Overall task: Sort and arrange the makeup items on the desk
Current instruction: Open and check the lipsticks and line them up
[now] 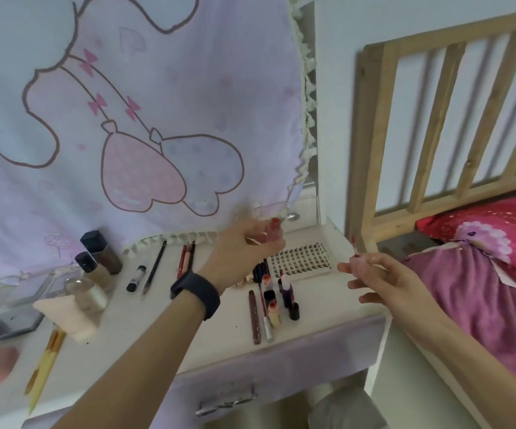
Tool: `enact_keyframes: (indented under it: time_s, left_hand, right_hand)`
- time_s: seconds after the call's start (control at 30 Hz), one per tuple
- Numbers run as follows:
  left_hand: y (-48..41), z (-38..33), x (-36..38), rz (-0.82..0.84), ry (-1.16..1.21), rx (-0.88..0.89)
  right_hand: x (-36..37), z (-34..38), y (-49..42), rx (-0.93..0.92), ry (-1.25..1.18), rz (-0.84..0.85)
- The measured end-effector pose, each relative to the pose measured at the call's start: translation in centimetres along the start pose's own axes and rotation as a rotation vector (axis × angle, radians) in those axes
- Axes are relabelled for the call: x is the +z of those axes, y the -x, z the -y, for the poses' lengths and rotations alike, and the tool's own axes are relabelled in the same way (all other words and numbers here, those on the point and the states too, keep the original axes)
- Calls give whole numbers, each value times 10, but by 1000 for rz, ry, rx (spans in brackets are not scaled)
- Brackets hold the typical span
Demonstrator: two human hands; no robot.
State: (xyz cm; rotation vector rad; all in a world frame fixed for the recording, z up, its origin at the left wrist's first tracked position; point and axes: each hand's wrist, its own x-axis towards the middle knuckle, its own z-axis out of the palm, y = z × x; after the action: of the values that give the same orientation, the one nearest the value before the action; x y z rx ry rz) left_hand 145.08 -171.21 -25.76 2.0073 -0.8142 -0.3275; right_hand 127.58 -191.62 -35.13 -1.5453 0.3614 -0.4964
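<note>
The person's left hand [244, 246], with a black band [195, 294] on its wrist, was up over the back of the white table [145, 342]. Its fingers were curled round a small pink tube with a red top [273, 231]. The tube stood upright in the air, close to the big cloth with cartoon pictures [126, 119] that hung behind the table. It looked blurry there.

The right hand [383, 280] was out by the right edge of the table, near the wooden bed frame [436, 119]. Its thumb and fingers pinched a thin wand with a dark red tip [354, 247], and the tip pointed up. The two hands were apart.

Below the hands, a bunch of little bottles and lip tubes [272, 301] lay close together near the right end of the table. Just behind them sat a white tray of fake lashes [300, 258]. Two red pencils [185, 258] lay side by side near the left wrist. Further left were a long black pencil [154, 267] and a short black and white tube [136, 278]. Two brown bottles with dark caps [99, 255] stood at the back left, touching each other. A round shiny jar [86, 294] stood in front of them, with a pale pink wedge sponge [68, 314] just beside it. Long yellow sticks [44, 366] lay near the front left edge. On the bed lay a bright pink pillow [498, 230].
</note>
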Motion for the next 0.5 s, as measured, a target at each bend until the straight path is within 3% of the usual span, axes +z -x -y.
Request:
enact_keyframes:
  time_s: [0.33,0.5]
  left_hand:
    - [-61,-7,47,317,-583,-3]
    - [-71,-1,62,362,-727,-27]
  right_hand:
    - [5,-31,-30,-87,347,-139]
    - [12,-36,-47,-116,540,-53]
